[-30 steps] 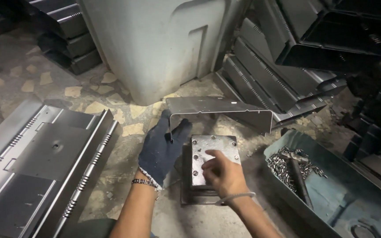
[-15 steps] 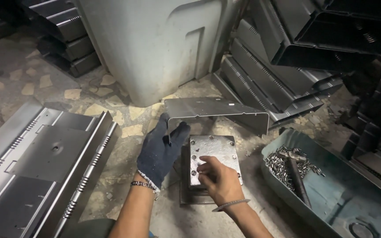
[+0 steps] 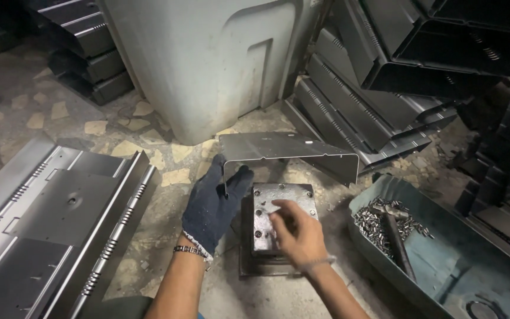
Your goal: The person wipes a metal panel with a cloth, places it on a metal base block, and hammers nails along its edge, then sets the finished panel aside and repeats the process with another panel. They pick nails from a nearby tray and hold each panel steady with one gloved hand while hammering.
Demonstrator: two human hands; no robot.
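Observation:
My left hand wears a dark knit glove and grips the near left edge of a bent sheet-metal bracket that stands on the floor. My bare right hand rests with its fingertips on top of a square steel block with several bolt heads, which sits on a dark base plate just in front of the bracket. Nothing is visible between the right hand's fingers, which are slightly curled and blurred.
A teal bin at the right holds several small metal screws and a dark tool. Pressed metal panels lie at the left. A large grey plastic container stands behind, with stacked dark metal trays at the right.
My right hand has slid a little forward and left over the steel block. My left hand has kept its grip on the bracket, which has barely moved.

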